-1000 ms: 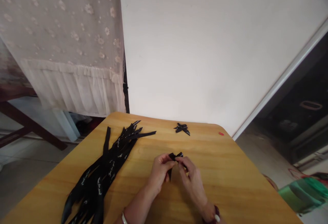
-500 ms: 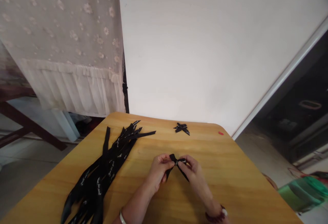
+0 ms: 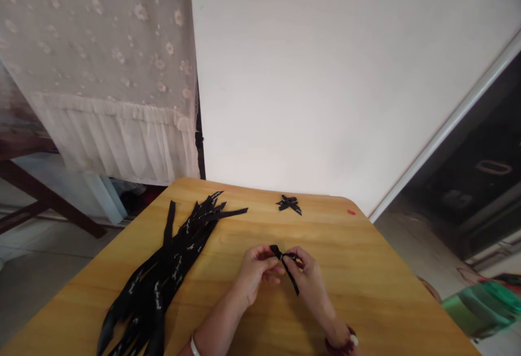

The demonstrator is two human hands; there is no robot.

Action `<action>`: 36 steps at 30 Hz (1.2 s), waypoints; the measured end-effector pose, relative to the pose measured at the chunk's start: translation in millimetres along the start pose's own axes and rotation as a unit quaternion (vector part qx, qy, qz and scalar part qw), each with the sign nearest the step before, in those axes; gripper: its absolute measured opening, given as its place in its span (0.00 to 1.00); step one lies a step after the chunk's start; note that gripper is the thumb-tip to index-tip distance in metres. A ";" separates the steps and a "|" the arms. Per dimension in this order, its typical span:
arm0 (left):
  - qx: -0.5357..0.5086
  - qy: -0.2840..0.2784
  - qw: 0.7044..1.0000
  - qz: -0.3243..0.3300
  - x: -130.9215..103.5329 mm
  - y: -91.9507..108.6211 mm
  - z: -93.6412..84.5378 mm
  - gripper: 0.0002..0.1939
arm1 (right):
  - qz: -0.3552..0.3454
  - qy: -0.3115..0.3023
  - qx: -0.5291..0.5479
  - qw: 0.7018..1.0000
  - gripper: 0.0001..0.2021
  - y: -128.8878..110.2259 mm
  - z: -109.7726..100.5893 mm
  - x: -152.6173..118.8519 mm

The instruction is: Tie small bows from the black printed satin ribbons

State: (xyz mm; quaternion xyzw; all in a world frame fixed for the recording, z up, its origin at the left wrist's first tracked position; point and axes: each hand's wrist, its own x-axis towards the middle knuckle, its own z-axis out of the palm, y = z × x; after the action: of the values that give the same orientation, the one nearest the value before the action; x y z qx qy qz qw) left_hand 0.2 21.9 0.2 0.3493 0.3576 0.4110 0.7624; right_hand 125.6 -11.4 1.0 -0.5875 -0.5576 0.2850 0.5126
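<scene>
Between my hands, just above the table, is a black ribbon bow (image 3: pixel 292 277) with one tail hanging down between them. My left hand (image 3: pixel 259 270) pinches the bow's left loop with thumb and forefinger, its other fingers curled beneath. My right hand (image 3: pixel 308 272) grips the right loop near the knot, thumb in front. Farther back lies a finished-looking black ribbon bow (image 3: pixel 289 203) with white lettering. A heap of cut black ribbons (image 3: pixel 173 269) printed in white is spread to the left of my hands.
The wooden table (image 3: pixel 366 296) stands against a white wall panel (image 3: pixel 309 74). A small red piece (image 3: pixel 351 212) lies near its far right corner. Left is a lace curtain (image 3: pixel 130 139); low at the right is a green translucent container (image 3: pixel 482 310).
My left fingers have shifted on the bow, and the lower left tail no longer shows. The right-hand tail now hangs more steeply. The ribbon heap and the other bow stay put.
</scene>
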 end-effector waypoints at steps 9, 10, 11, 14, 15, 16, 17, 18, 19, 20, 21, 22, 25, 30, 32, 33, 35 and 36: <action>0.029 0.008 0.999 0.011 -1.1 -2.6 2.1 0.08 | 0.023 -0.013 0.035 0.999 0.09 -3.3 0.4 -1.4; 0.035 0.009 0.999 0.008 -1.6 -2.2 2.3 0.09 | 0.023 -0.010 0.033 0.999 0.09 -3.2 0.0 -1.3; 0.040 0.011 0.999 0.004 -2.3 -1.6 2.5 0.10 | 0.024 -0.006 0.033 0.999 0.09 -3.1 -0.3 -1.3; 0.058 0.013 0.998 -0.004 -4.1 -0.1 3.4 0.11 | 0.025 0.001 0.035 0.999 0.10 -2.5 -0.4 -1.2; 0.060 0.011 0.998 -0.005 -4.4 0.1 3.8 0.11 | 0.024 0.001 0.034 0.999 0.10 -2.3 -0.3 -1.2; 0.059 0.009 0.998 -0.005 -4.4 0.0 4.1 0.10 | 0.025 0.003 0.032 0.999 0.11 -2.1 0.0 -1.3; 0.055 0.008 0.998 -0.005 -4.3 -0.3 4.6 0.10 | 0.025 0.005 0.029 0.999 0.11 -1.9 0.4 -1.4; 0.049 0.008 0.999 -0.002 -3.9 -1.1 5.0 0.10 | 0.025 0.005 0.026 0.999 0.11 -1.8 0.8 -1.6; 0.042 0.009 0.999 0.003 -3.4 -2.1 5.4 0.10 | 0.025 0.004 0.025 0.999 0.11 -1.8 1.2 -1.7; 0.036 0.009 0.999 0.009 -2.8 -3.2 5.8 0.10 | 0.024 0.004 0.024 0.999 0.11 -1.8 1.7 -1.9; 0.031 0.008 0.999 0.015 -2.3 -4.5 6.1 0.10 | 0.023 0.003 0.025 0.999 0.11 -2.0 2.1 -2.0; 0.027 0.005 0.999 0.020 -1.8 -5.6 6.2 0.10 | 0.023 0.002 0.028 0.999 0.11 -2.3 2.3 -2.1; 0.025 0.004 0.999 0.026 -1.3 -6.9 5.8 0.09 | 0.029 0.001 0.050 0.998 0.10 -4.1 1.8 -2.2; 0.006 0.046 0.999 0.026 -1.4 -2.0 2.2 0.11 | 0.047 -0.019 0.095 0.994 0.11 -8.0 -1.5 -1.8; -0.010 0.063 0.998 0.022 -0.8 -0.4 0.7 0.12 | 0.051 -0.030 0.079 0.995 0.10 -7.5 -1.7 -1.4; -0.015 0.068 0.997 0.021 -0.3 0.0 0.1 0.12 | 0.052 -0.033 0.069 0.996 0.09 -6.5 -1.3 -1.3; -0.020 0.074 0.997 0.021 0.4 0.1 -0.6 0.12 | 0.053 -0.039 0.051 0.997 0.08 -3.4 0.1 -1.2; -0.021 0.077 0.997 0.022 0.6 0.0 -0.7 0.11 | 0.052 -0.043 0.041 0.997 0.08 -1.4 1.0 -1.2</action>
State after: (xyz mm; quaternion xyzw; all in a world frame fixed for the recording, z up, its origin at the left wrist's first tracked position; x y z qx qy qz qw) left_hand -0.1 22.7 -0.4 0.3081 0.3985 0.4604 0.7310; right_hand 124.0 -12.5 1.6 -0.5814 -0.5353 0.3594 0.4963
